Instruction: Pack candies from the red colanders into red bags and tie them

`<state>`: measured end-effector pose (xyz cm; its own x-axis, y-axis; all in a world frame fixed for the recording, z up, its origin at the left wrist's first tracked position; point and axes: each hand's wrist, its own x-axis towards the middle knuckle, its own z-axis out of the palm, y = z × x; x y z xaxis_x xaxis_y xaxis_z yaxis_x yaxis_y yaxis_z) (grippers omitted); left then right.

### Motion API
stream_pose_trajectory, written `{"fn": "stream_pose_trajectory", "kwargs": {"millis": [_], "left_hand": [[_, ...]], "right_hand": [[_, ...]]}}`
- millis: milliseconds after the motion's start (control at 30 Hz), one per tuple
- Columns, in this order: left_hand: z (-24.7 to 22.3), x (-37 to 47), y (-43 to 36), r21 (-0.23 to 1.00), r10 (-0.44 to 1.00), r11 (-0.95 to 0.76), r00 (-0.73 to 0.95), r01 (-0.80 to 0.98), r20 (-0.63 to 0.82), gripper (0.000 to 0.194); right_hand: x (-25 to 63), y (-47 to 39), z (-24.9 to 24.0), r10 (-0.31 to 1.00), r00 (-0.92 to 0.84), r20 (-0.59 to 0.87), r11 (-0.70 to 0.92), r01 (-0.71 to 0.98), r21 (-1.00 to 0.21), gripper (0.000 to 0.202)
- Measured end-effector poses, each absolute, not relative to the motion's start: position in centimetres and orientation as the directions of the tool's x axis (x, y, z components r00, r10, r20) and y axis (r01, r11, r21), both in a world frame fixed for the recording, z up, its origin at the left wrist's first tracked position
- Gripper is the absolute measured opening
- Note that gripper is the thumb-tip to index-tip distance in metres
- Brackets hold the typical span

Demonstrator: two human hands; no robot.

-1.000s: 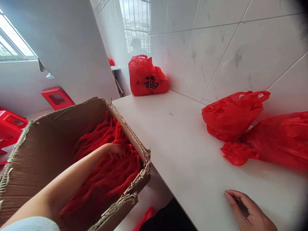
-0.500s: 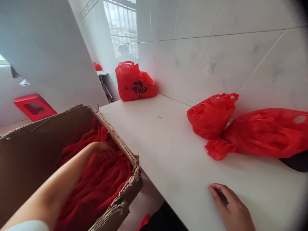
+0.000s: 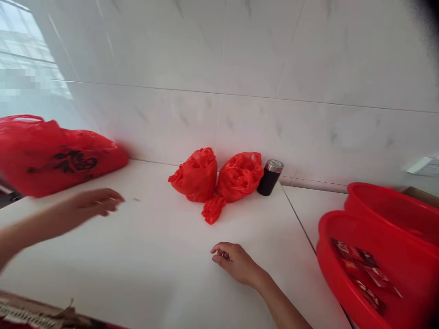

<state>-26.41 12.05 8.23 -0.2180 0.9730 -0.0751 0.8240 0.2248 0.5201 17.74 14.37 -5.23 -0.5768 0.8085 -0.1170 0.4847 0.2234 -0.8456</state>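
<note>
My left hand (image 3: 94,202) hovers over the left part of the white table (image 3: 164,256), slightly blurred, its fingers loosely stretched and nothing visible in them. Below it, the torn edge of a cardboard box (image 3: 41,310) shows at the bottom left, with a bit of red inside. My right hand (image 3: 236,262) rests on the tabletop with fingers lightly curled, a gap between thumb and forefinger, holding nothing. Beyond it lie two filled red plastic bags (image 3: 198,177) and a small crumpled red bundle (image 3: 213,210).
A large red bag (image 3: 68,160) with black lettering stands at the left by the tiled wall. Right of the small bags is a black tumbler (image 3: 270,178). Red plastic basins (image 3: 329,246) stand at the right, one holding several printed red packets (image 3: 365,274).
My view has swung right, bringing the tumbler and basins into sight. My left hand has come out of the box of red cloth-like material and is above the table; the right stays on the tabletop.
</note>
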Motion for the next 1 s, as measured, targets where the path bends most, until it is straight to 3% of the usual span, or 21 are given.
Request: {"fn": "stream_pose_trajectory", "kwargs": {"millis": [33,100,167,267,333,433,533,600,733,867,1000], "left_hand": [[7.8,-22.4,14.0,0.495,0.985,0.129,-0.054,0.859,-0.163,0.055],[6.4,-15.0,17.4,0.406,0.947,0.029,0.105,0.913,-0.305,0.049],[4.3,-9.0,20.0,0.401,0.940,-0.044,0.174,0.915,-0.294,0.055],[0.9,-2.8,23.0,0.379,0.957,-0.097,0.191,0.920,-0.218,0.080],[-1.1,0.0,24.3,0.377,0.972,-0.102,0.173,0.921,-0.159,0.078],[-2.9,2.9,24.5,0.450,0.973,-0.151,0.212,0.880,-0.088,0.058],[-3.8,4.8,22.8,0.619,0.939,-0.247,0.341,0.746,-0.036,0.036],[-4.3,5.6,21.4,0.729,0.920,-0.272,0.392,0.628,0.005,0.029],[-5.5,5.5,19.7,0.842,0.939,-0.224,0.340,0.491,0.052,0.025],[-6.1,4.2,20.2,0.858,0.972,-0.183,0.221,0.479,0.083,0.013],[-6.1,3.9,20.9,0.839,0.980,-0.199,0.118,0.506,0.161,0.015]], "right_hand": [[18.4,14.8,-4.9,0.823,-0.557,-0.110,0.217,0.487,-0.846,0.028],[19.7,15.5,-4.1,0.867,-0.493,-0.071,0.212,0.495,-0.843,0.027],[20.9,15.9,-3.5,0.902,-0.430,-0.036,0.201,0.494,-0.846,0.027],[22.7,15.7,-3.2,0.924,-0.384,0.002,0.199,0.476,-0.857,0.025],[23.7,15.7,-3.5,0.932,-0.361,0.023,0.207,0.478,-0.854,0.023],[24.9,16.4,-4.8,0.964,-0.242,0.112,0.223,0.497,-0.838,0.024],[25.5,17.8,-6.1,0.979,-0.032,0.201,0.192,0.482,-0.855,0.036],[25.5,18.5,-6.8,0.984,0.011,0.176,0.155,0.422,-0.893,0.044],[25.2,18.8,-7.8,0.990,-0.075,0.118,0.132,0.221,-0.966,0.021],[25.6,18.7,-7.9,0.974,0.132,0.184,0.166,0.140,-0.976,0.018],[25.8,18.6,-7.6,0.931,0.272,0.244,0.234,0.072,-0.970,0.018]]}}
